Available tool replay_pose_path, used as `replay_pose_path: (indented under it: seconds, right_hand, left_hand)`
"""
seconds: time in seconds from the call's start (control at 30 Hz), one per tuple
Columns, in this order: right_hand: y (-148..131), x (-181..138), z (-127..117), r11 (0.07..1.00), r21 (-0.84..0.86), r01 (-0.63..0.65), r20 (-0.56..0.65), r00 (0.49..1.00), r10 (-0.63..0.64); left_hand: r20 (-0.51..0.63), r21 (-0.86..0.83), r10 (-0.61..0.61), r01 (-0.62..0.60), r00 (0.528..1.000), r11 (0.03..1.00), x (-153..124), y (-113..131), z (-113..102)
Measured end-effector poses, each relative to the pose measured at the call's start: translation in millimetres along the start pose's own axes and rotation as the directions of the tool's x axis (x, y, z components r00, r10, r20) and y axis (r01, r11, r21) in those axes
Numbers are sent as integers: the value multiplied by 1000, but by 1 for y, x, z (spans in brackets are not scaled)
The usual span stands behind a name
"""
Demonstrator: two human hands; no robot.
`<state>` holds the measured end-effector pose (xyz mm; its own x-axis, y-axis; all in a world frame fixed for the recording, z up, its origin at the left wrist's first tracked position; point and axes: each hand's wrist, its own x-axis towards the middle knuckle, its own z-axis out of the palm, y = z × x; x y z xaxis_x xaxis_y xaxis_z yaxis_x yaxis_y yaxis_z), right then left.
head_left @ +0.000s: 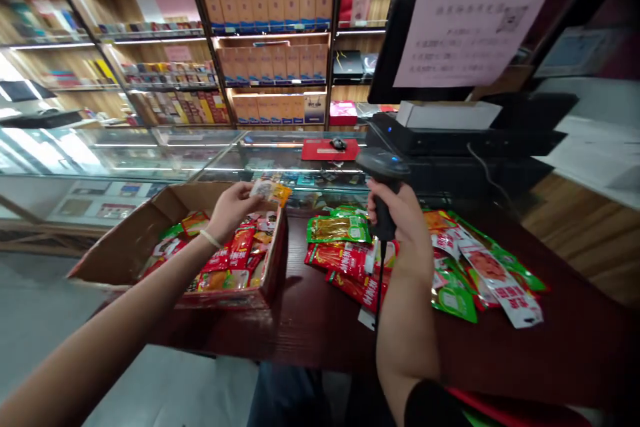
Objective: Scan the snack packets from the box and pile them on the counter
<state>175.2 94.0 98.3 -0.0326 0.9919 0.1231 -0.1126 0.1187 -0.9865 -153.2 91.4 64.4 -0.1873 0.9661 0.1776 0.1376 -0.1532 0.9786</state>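
Observation:
My left hand pinches a small snack packet, white and orange, above the right side of an open cardboard box. Inside the box lie many red and orange snack packets. Wrapped around the handle of a black barcode scanner, my right hand holds it upright with its head pointing forward and left. The scanner's cable hangs down along my forearm. Just left of that forearm is a pile of green and red snack packets, partly hidden by the arm.
More snack packets lie right of my forearm on the dark wooden table. Behind it are a glass counter and a red mat. A monitor bears a pink paper sign. Shelves hold boxed goods.

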Motion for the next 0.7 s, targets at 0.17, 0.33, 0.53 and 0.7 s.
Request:
replay_pose_path:
  seconds: [0.17,0.33,0.53,0.7]
  right_hand:
    - [-1,0,-47,996,77,34,-126,992,-24]
    - [2,-4,-66,992,104,65,-161,986,-47]
    - [2,-5,-70,994,68,85,-173,982,-72]
    - [-3,-7,-62,993,79,93,-136,987,-81]
  left_hand:
    - [281,410,115,-227,953,883,12,-7,96]
    - [545,522,192,-509,816,684,9,-17,169]
    - [875,300,67,-644,480,704,2,-41,195]
    - [833,367,31,-594,552,716,5,-27,169]
